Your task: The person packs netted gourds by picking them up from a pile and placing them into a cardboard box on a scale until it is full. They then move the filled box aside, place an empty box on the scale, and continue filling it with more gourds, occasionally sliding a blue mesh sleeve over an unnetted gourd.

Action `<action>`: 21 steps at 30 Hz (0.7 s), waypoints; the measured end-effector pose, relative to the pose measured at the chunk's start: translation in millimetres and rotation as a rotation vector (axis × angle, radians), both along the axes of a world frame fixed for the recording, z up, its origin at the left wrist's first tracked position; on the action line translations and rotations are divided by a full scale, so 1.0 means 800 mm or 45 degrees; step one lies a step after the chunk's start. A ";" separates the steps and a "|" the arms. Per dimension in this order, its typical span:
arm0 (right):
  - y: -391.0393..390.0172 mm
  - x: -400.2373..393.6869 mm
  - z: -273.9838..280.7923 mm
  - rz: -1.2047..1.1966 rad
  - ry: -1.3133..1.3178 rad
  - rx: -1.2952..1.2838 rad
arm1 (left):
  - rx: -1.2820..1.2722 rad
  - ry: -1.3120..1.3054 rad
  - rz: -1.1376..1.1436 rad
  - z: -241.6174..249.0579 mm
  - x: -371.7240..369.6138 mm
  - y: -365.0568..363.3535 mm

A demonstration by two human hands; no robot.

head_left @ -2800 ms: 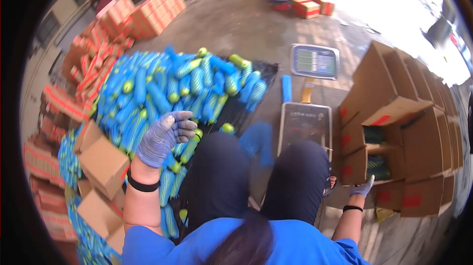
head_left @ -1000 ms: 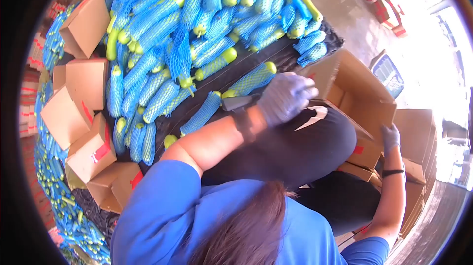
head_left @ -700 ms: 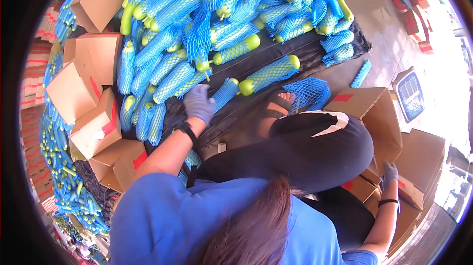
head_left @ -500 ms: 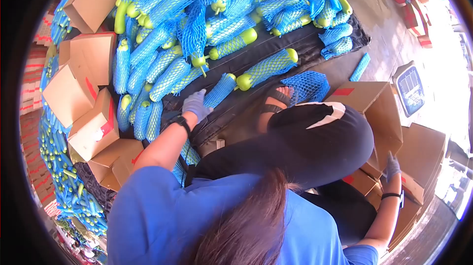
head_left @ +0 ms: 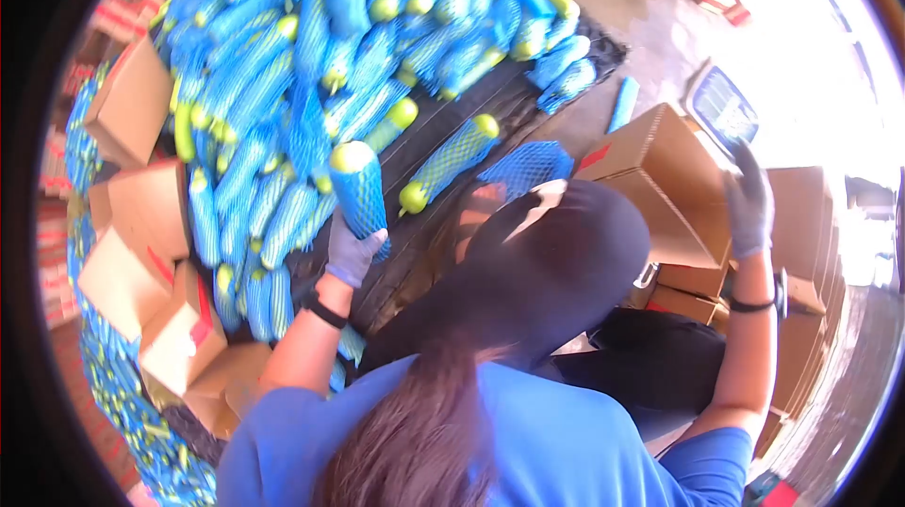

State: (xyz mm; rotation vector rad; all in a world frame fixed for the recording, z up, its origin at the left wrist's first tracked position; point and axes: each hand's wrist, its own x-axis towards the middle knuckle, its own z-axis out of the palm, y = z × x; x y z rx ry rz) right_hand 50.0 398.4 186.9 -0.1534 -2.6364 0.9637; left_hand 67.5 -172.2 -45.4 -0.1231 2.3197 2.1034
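Observation:
My left hand, in a pale glove, is closed round the lower part of a bottle gourd in a blue foam net. The gourd stands nearly upright, its green end bare at the top. Another netted gourd lies on the dark mat just to the right. Beside it spreads an empty blue net. My right hand, gloved too, is raised with fingers stretched out and nothing in it. It is beside an open cardboard box and below a scale's display.
A large heap of netted gourds covers the dark mat ahead. Open cardboard boxes line its left side. More boxes stand at my right. My bent knee rises between my hands.
My left hand has lifted the netted gourd off the mat and tipped it upright. My right hand has risen from among the boxes toward the scale. The camera view has shifted.

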 end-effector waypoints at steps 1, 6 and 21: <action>-0.037 -0.008 0.017 0.102 -0.050 0.095 | 0.123 0.096 -0.062 0.038 -0.021 0.030; -0.175 -0.046 0.030 1.005 0.145 -0.232 | -0.107 0.757 -0.546 0.196 -0.117 0.218; 0.048 -0.085 0.036 0.223 -0.425 -0.389 | -0.457 0.447 0.209 0.143 -0.106 0.081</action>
